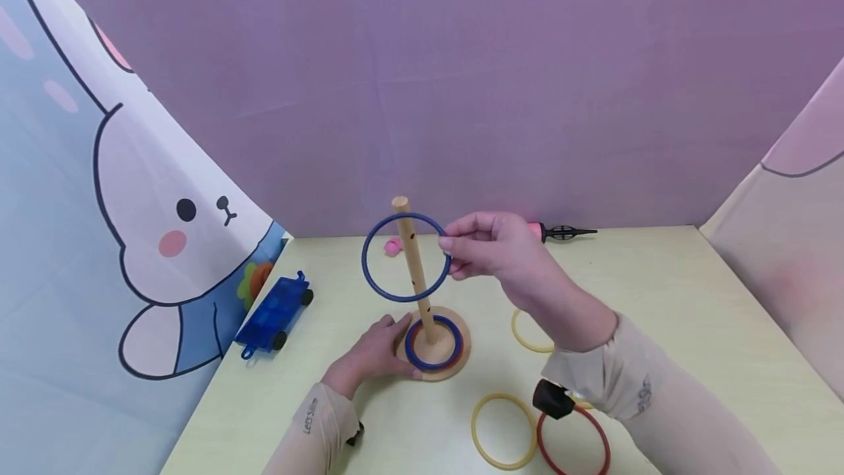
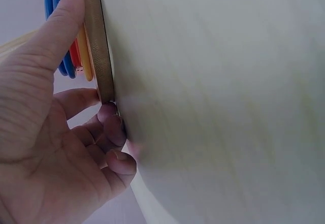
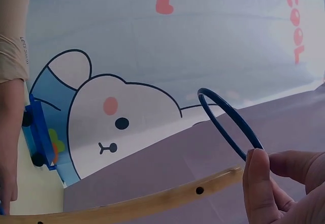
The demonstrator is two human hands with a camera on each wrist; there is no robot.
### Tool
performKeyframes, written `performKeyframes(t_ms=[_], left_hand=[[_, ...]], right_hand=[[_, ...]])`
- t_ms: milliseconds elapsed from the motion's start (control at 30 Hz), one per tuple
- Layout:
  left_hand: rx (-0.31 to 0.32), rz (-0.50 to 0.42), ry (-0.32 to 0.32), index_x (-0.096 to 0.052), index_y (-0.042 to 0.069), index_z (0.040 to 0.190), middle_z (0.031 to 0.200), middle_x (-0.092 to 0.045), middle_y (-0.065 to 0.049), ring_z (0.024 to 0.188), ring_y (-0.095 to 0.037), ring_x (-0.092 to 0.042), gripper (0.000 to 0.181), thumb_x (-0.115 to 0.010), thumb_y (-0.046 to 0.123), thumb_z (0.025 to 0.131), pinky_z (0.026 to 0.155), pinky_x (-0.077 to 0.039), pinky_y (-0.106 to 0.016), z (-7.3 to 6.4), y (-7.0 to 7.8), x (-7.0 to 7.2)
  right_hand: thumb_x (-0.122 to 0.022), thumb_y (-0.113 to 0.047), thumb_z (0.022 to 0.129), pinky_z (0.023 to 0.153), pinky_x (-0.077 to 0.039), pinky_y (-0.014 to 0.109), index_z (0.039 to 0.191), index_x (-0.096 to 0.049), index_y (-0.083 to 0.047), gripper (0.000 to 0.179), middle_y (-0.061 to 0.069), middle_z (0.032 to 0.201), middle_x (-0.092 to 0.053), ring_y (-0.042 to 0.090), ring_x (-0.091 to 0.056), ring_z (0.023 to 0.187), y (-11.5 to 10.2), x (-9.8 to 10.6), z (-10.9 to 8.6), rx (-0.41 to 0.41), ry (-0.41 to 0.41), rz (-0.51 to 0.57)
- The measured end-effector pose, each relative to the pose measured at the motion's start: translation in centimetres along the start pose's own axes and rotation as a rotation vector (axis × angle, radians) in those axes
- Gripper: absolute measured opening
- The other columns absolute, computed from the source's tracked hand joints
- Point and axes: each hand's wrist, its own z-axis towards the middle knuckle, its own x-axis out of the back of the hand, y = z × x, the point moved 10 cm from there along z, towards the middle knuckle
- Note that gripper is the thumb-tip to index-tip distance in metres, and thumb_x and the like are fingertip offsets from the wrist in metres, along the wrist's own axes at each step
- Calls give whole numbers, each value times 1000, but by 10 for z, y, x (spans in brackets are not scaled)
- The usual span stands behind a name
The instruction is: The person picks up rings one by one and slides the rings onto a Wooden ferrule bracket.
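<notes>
A wooden ring-toss stand (image 1: 414,262), an upright peg on a round base (image 1: 464,339), stands on the table. Stacked round the peg's foot are blue (image 2: 49,0), red (image 2: 75,56) and yellow (image 2: 87,56) rings. My left hand (image 1: 379,350) grips the base's left edge, thumb over the top and fingers at the rim. Raised near the peg's upper part, my right hand (image 1: 491,248) pinches a blue ring (image 1: 365,259) by its right side. That ring overlaps the peg in the head view; in the right wrist view the held ring (image 3: 205,107) appears off the peg's tip (image 3: 231,176).
Loose yellow rings (image 1: 475,431) and a red ring (image 1: 606,446) lie on the table near my right forearm. A blue toy wagon (image 1: 273,314) sits at the left edge. Toward the back are a small pink object (image 1: 393,247) and a black-tipped pump (image 1: 563,232).
</notes>
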Motion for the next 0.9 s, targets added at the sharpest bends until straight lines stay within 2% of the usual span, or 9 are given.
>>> performKeyframes(t_ms=[200, 467, 633, 900], left_hand=[[-8, 28, 3, -30, 18, 154, 105, -45, -3, 92, -19, -43, 112, -85, 56, 64, 80, -41, -37, 0, 0, 0], [-23, 16, 14, -31, 18, 154, 104, -45, -2, 92, -19, -44, 112, -85, 55, 64, 81, -41, -38, 0, 1, 0], [-16, 17, 12, -31, 18, 154, 103, -45, -2, 92, -18, -43, 111, -85, 55, 64, 81, -41, -37, 0, 0, 0], [-3, 8, 6, -30, 19, 154, 104, -46, -3, 93, -19, -44, 112, -85, 55, 64, 81, -41, -38, 1, -2, -1]], right_hand=[[-66, 1, 90, 70, -56, 34, 110, -60, 12, 23, 10, 86, -68, 16, -66, 66, -9, -1, 5, 32, 44, 46], [-66, 2, 90, 69, -56, 32, 109, -59, 11, 22, 9, 81, -68, 16, -66, 64, -8, 7, 15, 46, 111, 126], [-67, 1, 90, 69, -56, 31, 108, -60, 10, 21, 8, 80, -68, 15, -66, 64, 7, 11, 19, 7, 134, 147], [-65, -1, 91, 68, -56, 30, 108, -60, 11, 21, 8, 80, -68, 14, -66, 64, 47, 13, 17, -77, 140, 110]])
